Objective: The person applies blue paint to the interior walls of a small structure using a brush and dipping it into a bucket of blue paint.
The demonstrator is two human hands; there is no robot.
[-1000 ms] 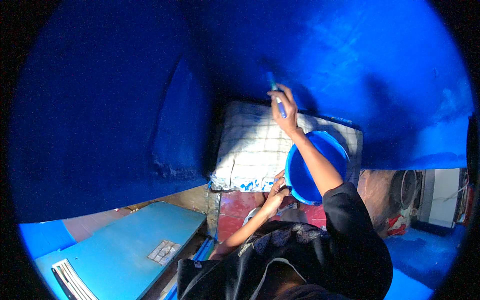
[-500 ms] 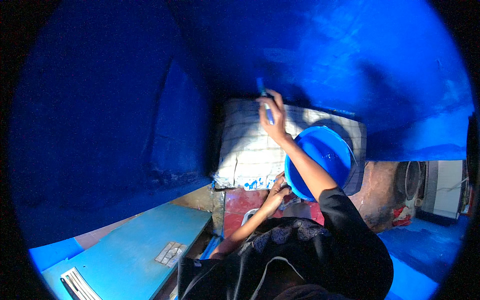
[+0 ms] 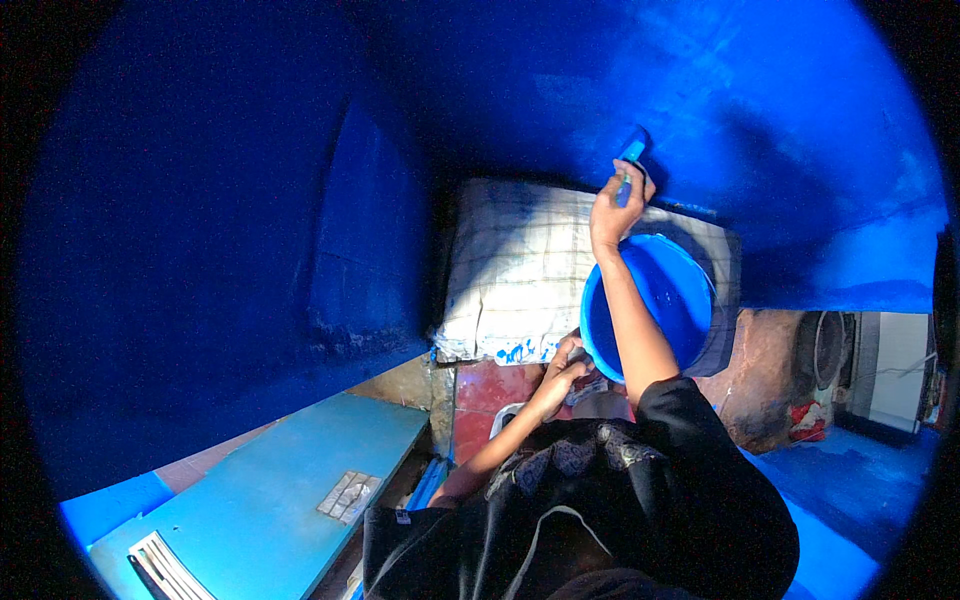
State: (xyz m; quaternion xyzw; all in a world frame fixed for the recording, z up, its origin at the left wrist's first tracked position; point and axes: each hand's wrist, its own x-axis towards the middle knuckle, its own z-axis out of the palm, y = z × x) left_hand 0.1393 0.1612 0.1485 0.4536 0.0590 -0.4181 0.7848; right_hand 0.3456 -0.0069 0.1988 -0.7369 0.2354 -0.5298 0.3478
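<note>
My right hand (image 3: 620, 205) is closed round a paintbrush (image 3: 633, 150). Its blue-coated tip meets the blue wall (image 3: 590, 70), just above the far edge of a cloth-covered surface. Below that forearm a round blue bucket (image 3: 692, 310) rests on the pale checked cloth (image 3: 515, 265), with blue paint on its inside and the arm crossing over its opening. At the bucket's near left side, my left hand (image 3: 560, 382) has its fingers bent against the rim; the exact grip is small and partly hidden.
Another blue wall (image 3: 220, 230) rises on the left. A light blue board (image 3: 270, 480) lies at lower left, with a small whitish patch on it. Red tiles (image 3: 490, 395) show below the cloth. At right stand a brownish block (image 3: 755, 375) and a pale panel (image 3: 890, 370).
My right hand has carried the paintbrush rightward and slightly up along the wall, from left of the bucket to above it. My left hand remains at the bucket's rim.
</note>
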